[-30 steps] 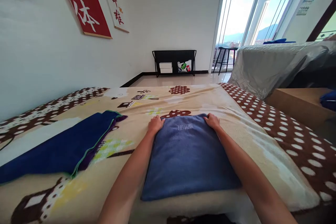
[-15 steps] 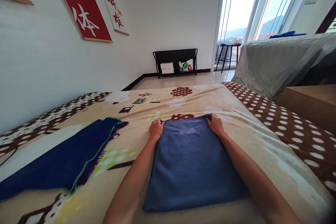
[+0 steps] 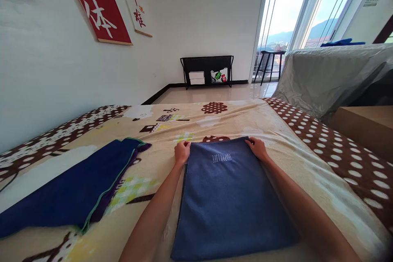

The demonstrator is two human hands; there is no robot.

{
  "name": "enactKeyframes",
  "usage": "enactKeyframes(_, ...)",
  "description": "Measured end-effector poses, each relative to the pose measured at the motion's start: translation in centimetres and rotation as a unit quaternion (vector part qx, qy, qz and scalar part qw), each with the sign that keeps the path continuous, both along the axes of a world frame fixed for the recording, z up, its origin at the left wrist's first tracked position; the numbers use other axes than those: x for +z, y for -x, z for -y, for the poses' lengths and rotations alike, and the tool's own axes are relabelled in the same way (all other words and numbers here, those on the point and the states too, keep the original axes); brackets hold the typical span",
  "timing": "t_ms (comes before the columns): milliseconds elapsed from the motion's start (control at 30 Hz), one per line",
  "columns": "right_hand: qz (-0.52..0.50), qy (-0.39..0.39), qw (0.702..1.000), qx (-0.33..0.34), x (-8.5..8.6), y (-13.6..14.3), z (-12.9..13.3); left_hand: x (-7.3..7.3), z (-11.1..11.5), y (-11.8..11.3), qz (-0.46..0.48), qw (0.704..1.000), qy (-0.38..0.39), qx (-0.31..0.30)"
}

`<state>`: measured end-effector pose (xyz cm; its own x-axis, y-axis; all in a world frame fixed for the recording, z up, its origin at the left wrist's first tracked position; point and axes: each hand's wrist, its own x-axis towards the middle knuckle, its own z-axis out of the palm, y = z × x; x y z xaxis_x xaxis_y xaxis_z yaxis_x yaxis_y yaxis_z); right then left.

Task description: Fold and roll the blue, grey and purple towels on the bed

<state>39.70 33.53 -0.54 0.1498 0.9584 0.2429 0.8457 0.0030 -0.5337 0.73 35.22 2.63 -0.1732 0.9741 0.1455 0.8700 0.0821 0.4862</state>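
In from the left edge of the beige blanket [image 3: 294, 168], a loose, green-trimmed dark blue cloth [image 3: 76, 180]. Next, the left hand [image 3: 183, 151], fingertips pinched on the far left corner of a gray-blue cloth [image 3: 233, 200], spread flat around the blanket's middle, with small white letters [image 3: 221, 158] by its far edge. Then the right hand [image 3: 258, 148], pinching the same cloth's far right corner.

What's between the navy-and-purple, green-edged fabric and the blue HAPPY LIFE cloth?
The head view shows beige patterned blanket, with the left hand and forearm over it.
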Motion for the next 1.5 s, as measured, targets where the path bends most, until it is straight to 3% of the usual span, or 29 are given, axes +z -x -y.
enactKeyframes(200, -0.047, 0.020, 0.998, -0.026, -0.2, -0.2, -0.8, -0.1, -0.5, 0.2, -0.016, 0.999, 0.041, -0.029)
enactKeyframes(333, -0.078, 0.049, 0.995, -0.028, 0.5, -0.3, -1.5, -0.3, -1.2, 0.7, -0.008, 0.995, 0.056, -0.080)
enactKeyframes(533, -0.116, 0.086, 0.990, 0.005, 0.6, -0.5, -2.3, -0.2, -3.7, 1.6, 0.073, 0.965, 0.151, -0.200)
enactKeyframes(700, -0.154, 0.081, 0.984, 0.033, 0.7, -0.1, -2.4, 0.8, -4.2, 1.9, 0.146, 0.950, 0.160, -0.226)
enactKeyframes(833, -0.198, 0.067, 0.975, 0.070, 1.1, 0.2, -2.1, 2.0, -2.8, 2.1, 0.185, 0.944, 0.163, -0.217)
enactKeyframes(967, -0.226, 0.065, 0.965, 0.118, 1.1, -0.3, -2.1, 2.2, -1.8, 2.2, 0.230, 0.949, 0.143, -0.162)
enactKeyframes(1267, -0.189, 0.089, 0.969, 0.134, 0.1, -1.6, -4.2, -0.1, 0.2, 1.7, 0.313, 0.945, 0.059, -0.081)
enactKeyframes(1500, -0.179, 0.082, 0.974, 0.116, -0.7, -2.4, -5.0, -1.8, -1.5, 1.5, 0.295, 0.953, 0.054, -0.054)
